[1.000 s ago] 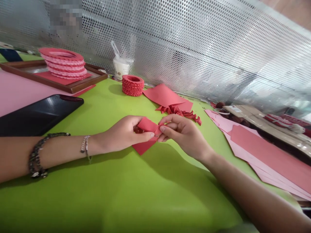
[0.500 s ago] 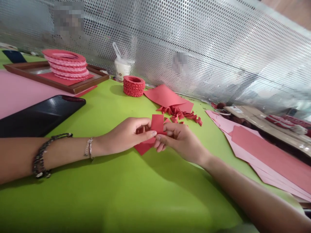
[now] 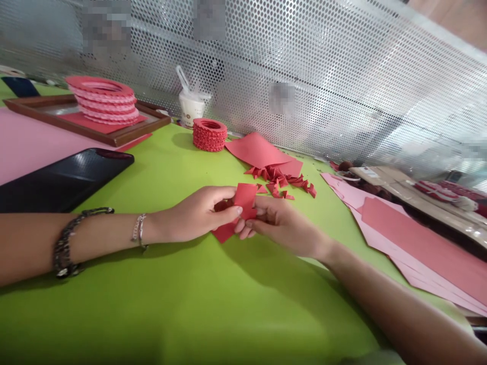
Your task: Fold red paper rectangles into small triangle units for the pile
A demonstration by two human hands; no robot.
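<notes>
A small rectangle of red paper (image 3: 245, 196) is held up between my two hands over the green table. My left hand (image 3: 203, 212) pinches its left side, thumb in front. My right hand (image 3: 283, 223) is closed at its lower right edge, with thumb and forefinger together. Below the hands, another piece of red paper (image 3: 223, 234) shows in part on the table; my fingers cover the rest. Just beyond lie several small folded red paper pieces (image 3: 279, 177), near red sheets (image 3: 258, 150).
A red paper ring stack (image 3: 210, 136) stands near a white cup (image 3: 191, 109). At left, pink and red rings (image 3: 104, 101) rest on a wooden frame (image 3: 146, 129), behind a black phone-like object (image 3: 72, 177). Pink and red sheets (image 3: 422, 238) lie at right. A perforated metal panel (image 3: 243, 61) closes off the back.
The paper in my hands has tilted, and its lower part, folded up before, now hangs flatter. My right fingers have shifted slightly down and left.
</notes>
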